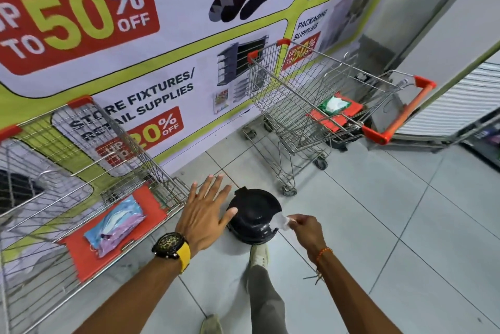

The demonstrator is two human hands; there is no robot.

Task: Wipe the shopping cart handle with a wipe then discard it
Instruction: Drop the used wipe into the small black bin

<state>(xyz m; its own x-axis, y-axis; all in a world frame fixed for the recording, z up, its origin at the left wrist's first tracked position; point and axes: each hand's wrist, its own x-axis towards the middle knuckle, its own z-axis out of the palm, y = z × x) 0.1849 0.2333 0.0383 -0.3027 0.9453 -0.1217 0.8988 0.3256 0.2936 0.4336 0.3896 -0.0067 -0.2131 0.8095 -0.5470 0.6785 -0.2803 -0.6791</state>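
Observation:
A black round bin point(253, 218) stands on the tiled floor just ahead of my feet. My right hand point(304, 228) pinches a small white wipe point(281, 221) at the bin's right rim. My left hand point(207, 212) is spread flat with fingers apart, its thumb touching the bin's left side. A wire shopping cart point(311, 98) with an orange handle point(408, 109) stands at the right, a green wipe pack point(335, 105) on its red child seat. A second cart point(81, 171) sits at the left with a blue and pink wipe pack point(116, 225) on its seat flap.
A large sale banner point(162, 36) covers the wall behind both carts. A white shutter and a wall corner point(446, 106) close off the right side. My shoe point(258, 255) is planted just behind the bin. Grey floor tiles point(392, 225) spread to the right.

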